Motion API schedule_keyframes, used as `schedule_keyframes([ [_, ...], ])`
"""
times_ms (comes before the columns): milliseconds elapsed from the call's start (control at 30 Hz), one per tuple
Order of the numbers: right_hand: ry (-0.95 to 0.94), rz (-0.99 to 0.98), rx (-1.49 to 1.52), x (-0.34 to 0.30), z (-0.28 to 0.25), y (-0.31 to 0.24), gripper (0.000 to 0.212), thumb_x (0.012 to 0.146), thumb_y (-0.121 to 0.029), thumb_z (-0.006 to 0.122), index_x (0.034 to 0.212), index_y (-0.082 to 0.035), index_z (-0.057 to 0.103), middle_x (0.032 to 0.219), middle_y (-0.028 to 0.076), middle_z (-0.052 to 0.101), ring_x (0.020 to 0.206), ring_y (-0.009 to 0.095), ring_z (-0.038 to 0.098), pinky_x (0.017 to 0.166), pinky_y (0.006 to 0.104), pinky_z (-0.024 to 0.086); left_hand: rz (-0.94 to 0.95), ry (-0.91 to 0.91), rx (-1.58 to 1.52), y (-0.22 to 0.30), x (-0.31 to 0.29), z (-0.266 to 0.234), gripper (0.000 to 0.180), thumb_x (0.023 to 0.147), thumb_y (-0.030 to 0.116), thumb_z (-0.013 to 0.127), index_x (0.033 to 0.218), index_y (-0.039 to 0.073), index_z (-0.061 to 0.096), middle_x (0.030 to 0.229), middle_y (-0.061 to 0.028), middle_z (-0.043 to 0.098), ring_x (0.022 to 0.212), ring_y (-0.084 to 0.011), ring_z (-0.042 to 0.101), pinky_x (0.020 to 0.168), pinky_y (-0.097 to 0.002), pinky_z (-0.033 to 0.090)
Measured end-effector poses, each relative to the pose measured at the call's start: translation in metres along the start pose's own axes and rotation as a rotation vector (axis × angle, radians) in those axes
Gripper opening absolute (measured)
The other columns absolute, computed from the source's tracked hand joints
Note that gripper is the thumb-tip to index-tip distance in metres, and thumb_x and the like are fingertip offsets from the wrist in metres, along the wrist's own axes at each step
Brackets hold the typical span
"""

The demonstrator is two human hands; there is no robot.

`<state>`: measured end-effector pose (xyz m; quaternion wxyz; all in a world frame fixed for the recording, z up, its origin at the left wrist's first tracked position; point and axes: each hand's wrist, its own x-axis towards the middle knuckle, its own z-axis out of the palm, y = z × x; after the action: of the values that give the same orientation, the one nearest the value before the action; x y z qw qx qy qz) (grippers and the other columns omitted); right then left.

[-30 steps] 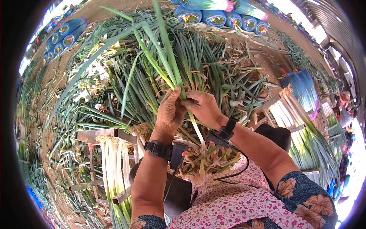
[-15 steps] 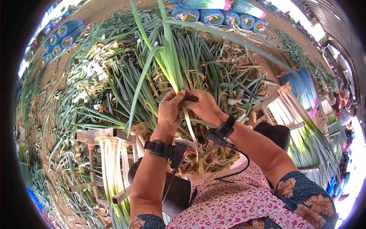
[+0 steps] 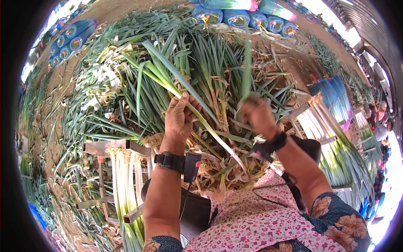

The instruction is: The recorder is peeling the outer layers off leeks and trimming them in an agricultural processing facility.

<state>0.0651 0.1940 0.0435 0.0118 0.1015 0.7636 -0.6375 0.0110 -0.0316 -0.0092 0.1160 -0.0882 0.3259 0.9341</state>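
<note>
1. Broadly, a heap of dark-green leafy leeks (image 3: 155, 98) fills the middle and upper left of the frame, with dry brown leaf litter (image 3: 233, 178) along its lower edge.
2. At bottom centre, a white cloth apron with a pink flower print (image 3: 247, 216) spreads just below the litter.
3. At right, a thick bundle of white-to-green leeks (image 3: 344, 161) slants on a metal rack, roots uppermost, leaves toward the lower right.
4. Along the top edge, a row of round bundles in blue wrapping (image 3: 252, 20) lies well apart from the hands.
5. At lower left, a narrower bundle of white stalks (image 3: 121, 180) runs downward from its roots, beside grey metal bars (image 3: 134, 214).
6. Near the centre is one slim green-and-white leek stalk (image 3: 202, 120), its long axis diagonal: leaves point to the upper left, the white root end to the lower right, over the litter.
7. The left hand (image 3: 179, 115) has its fingers closed round that stalk, hiding a short stretch; a flat blue-green leaf (image 3: 167, 64) slants past the thumb.
8. The right hand (image 3: 258, 114), right of centre, is blurred, its grip impossible to tell; a long upright green leaf (image 3: 247, 63) rises from it.
9. Black wrist straps (image 3: 170, 163) circle both wrists.
</note>
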Motion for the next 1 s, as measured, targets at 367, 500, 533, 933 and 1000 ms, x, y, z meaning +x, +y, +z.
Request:
schedule_keyframes([
  [367, -0.326, 0.248, -0.02, 0.021, 0.018, 0.004, 0.032, 0.09, -0.027, 0.055, 0.111, -0.003, 0.058, 0.108, 0.006, 0.06, 0.089, 0.015, 0.06, 0.074, 0.0271, 0.048, 0.055, -0.139, 0.104, -0.027, 0.0, 0.022, 0.014, 0.084, 0.016, 0.064, 0.087, 0.005, 0.056, 0.082, -0.0064, 0.064, 0.08, -0.0178, 0.062, 0.082, -0.032, 0.047],
  [500, -0.452, 0.268, 0.143, 0.019, 0.053, 0.019, 0.029, 0.091, -0.03, 0.054, 0.103, -0.004, 0.059, 0.092, 0.002, 0.059, 0.081, 0.012, 0.059, 0.066, 0.0233, 0.044, 0.049, -0.11, 0.181, -0.029, -0.01, 0.029, 0.013, 0.087, 0.013, 0.06, 0.093, 0.003, 0.057, 0.08, -0.0066, 0.064, 0.063, -0.0132, 0.061, 0.052, -0.0235, 0.051],
  [533, -0.46, 0.225, 0.205, 0.022, 0.055, 0.022, 0.028, 0.091, -0.031, 0.053, 0.1, -0.005, 0.06, 0.087, 0.0, 0.058, 0.076, 0.011, 0.057, 0.064, 0.0232, 0.043, 0.05, -0.109, 0.179, -0.028, -0.013, 0.032, 0.013, 0.087, 0.013, 0.06, 0.093, 0.003, 0.057, 0.08, -0.0066, 0.064, 0.063, -0.0132, 0.061, 0.052, -0.0235, 0.051],
  [933, -0.332, -0.059, 0.005, 0.012, 0.068, 0.019, 0.018, 0.084, -0.017, 0.058, 0.081, 0.0, 0.062, 0.063, 0.0, 0.054, 0.057, 0.01, 0.05, 0.052, 0.0251, 0.041, 0.143, -0.008, 0.318, -0.022, -0.01, 0.022, 0.016, 0.085, 0.016, 0.064, 0.094, 0.003, 0.058, 0.082, -0.007, 0.065, 0.065, -0.0125, 0.062, 0.054, -0.0242, 0.049],
  [1000, -0.227, -0.228, -0.157, 0.005, 0.07, 0.019, 0.017, 0.083, -0.016, 0.059, 0.083, 0.001, 0.063, 0.063, 0.003, 0.058, 0.059, 0.013, 0.055, 0.055, 0.027, 0.044, 0.079, 0.009, 0.321, -0.022, -0.006, 0.018, 0.019, 0.083, 0.017, 0.066, 0.094, 0.003, 0.059, 0.083, -0.0069, 0.065, 0.073, -0.013, 0.061, 0.063, -0.0239, 0.048],
])
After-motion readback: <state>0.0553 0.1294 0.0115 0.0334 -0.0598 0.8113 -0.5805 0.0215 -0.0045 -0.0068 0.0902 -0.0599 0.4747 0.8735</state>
